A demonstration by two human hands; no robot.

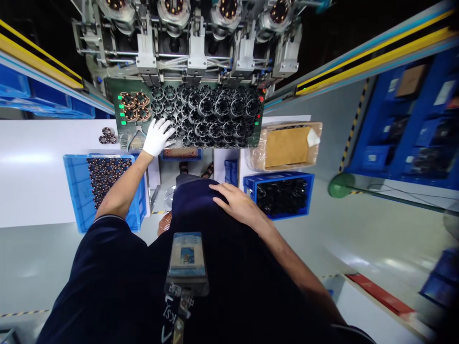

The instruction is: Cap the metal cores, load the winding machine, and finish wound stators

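Observation:
My left hand (158,137), in a white glove, lies with fingers spread on the left part of the black ring-shaped parts (215,114), which stand in rows on a green machine table (124,138). Nothing shows held in it. Just left of the glove, a pair of pliers (137,136) rests at the table's front edge. Behind the pliers sit several copper-wound rings (135,106). My right hand (234,203) is bare, its fingers apart and resting against my dark shirt at the waist, with nothing seen in it.
Winding machine heads (196,52) line the table's back. Left, a blue tray (77,191) holds wound rings, with a few more (107,135) on the white surface. Right are a plastic-lined carton (287,147) and a blue crate (311,196) of black parts. Yellow-striped rails (373,52) flank the machine.

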